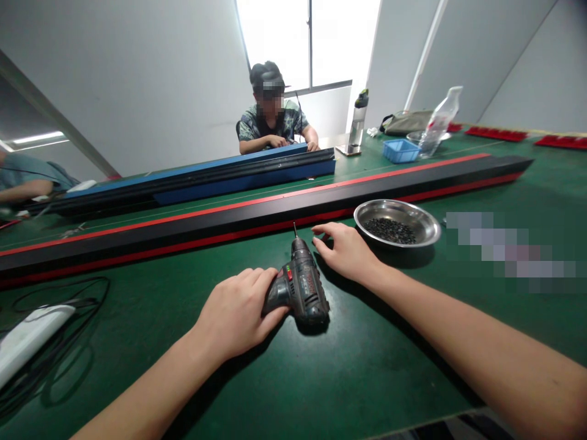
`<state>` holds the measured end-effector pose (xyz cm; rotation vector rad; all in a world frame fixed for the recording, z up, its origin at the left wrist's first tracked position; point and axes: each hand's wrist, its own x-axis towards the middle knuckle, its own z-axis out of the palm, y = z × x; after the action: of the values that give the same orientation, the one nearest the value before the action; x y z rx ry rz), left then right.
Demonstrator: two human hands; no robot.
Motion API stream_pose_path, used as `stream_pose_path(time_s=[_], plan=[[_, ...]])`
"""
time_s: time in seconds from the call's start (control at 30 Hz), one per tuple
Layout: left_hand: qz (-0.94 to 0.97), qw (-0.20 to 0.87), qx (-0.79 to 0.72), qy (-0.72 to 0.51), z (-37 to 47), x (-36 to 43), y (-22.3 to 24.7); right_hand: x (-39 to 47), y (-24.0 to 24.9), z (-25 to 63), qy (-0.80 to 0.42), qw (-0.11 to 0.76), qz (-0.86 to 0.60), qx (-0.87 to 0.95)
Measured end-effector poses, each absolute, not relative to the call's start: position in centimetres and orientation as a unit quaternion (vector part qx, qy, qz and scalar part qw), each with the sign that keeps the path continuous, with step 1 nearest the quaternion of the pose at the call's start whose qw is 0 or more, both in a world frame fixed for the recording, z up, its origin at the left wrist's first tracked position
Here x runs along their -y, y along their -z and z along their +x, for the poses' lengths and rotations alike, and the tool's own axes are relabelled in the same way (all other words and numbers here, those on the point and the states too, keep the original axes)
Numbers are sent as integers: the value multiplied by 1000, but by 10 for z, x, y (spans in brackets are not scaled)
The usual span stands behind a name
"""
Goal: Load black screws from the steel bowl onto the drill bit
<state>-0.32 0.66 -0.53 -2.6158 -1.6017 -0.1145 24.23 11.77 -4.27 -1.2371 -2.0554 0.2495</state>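
My left hand [243, 308] is wrapped round the handle of a dark cordless drill [306, 287]. The drill lies on its side on the green table, its thin bit pointing away from me at the long black and red bar [257, 211]. Just right of the bit is my right hand [343, 249], thumb and forefinger apart, with nothing visible between them. Its other fingers are partly hidden. Close beyond that hand stands a round steel bowl [428, 235] holding many small black screws [389, 230].
A white power strip [32, 336] with tangled black cables lies at the left. Blue and black bars [243, 177] lie farther back, where a person [270, 116] works. A blue basket [401, 151], a clear bottle [440, 122] and a drinking bottle [358, 125] stand at the back right.
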Motion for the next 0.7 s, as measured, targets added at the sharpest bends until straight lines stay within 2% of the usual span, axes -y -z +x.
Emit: stream_pose_path(time_s=[0.13, 0.23, 0.43, 0.7], plan=[[-851, 29, 522, 42, -4, -5, 5, -111, 23, 251, -28, 357, -464, 810], [-855, 24, 517, 41, -4, -5, 4, -113, 4, 268, 7, 363, -524, 770], [-859, 29, 509, 41, -6, -6, 1, -131, -17, 313, 60, 264, -690, 671], [-874, 11, 485, 36, -7, -3, 0, -145, -12, 339, 38, 180, -760, 624]])
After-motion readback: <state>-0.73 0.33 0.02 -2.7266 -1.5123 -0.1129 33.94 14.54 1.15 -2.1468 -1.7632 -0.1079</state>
